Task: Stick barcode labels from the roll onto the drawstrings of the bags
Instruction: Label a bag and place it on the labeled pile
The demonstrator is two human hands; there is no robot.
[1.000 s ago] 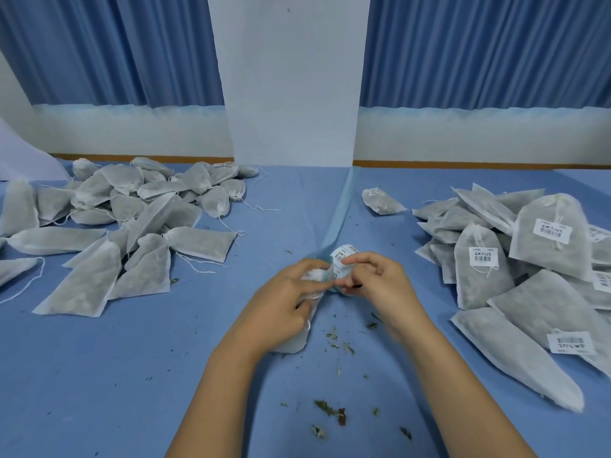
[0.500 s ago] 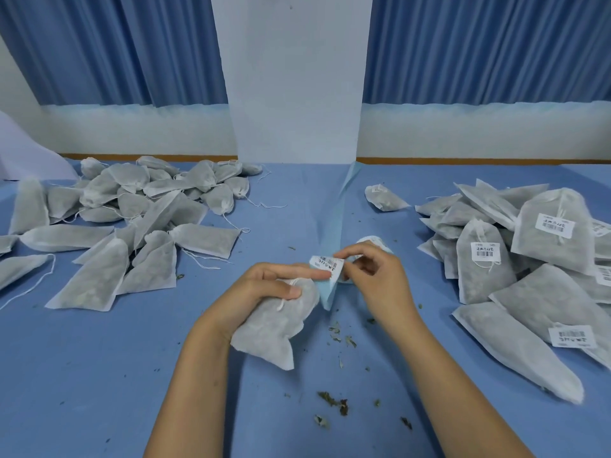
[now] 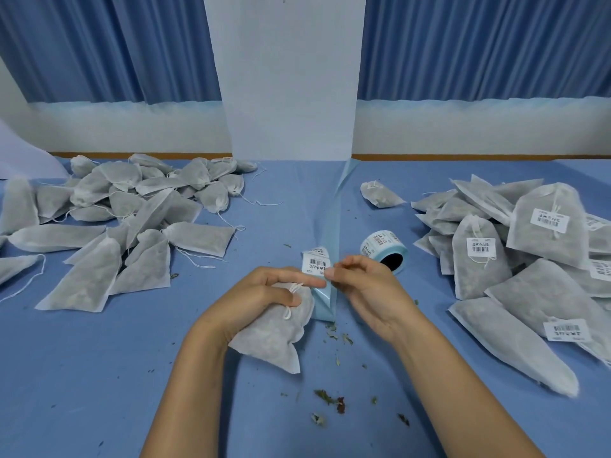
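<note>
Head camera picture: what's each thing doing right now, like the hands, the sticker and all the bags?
left hand: gripping the bag, forefinger straight out.
right hand: pinching the label by its edge.
bag: unlabelled, in the left hand.
label: held up between the hands, beside the blue backing strip.
label roll: lying on its side on the table.
left pile: bags showing no labels.
right pile: several bags showing labels.

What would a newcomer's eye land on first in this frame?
At centre front, the left hand grips a bag while the right hand pinches a barcode label, with the label roll just behind. Unlabelled bags are heaped on the left and labelled bags piled on the right.
</note>
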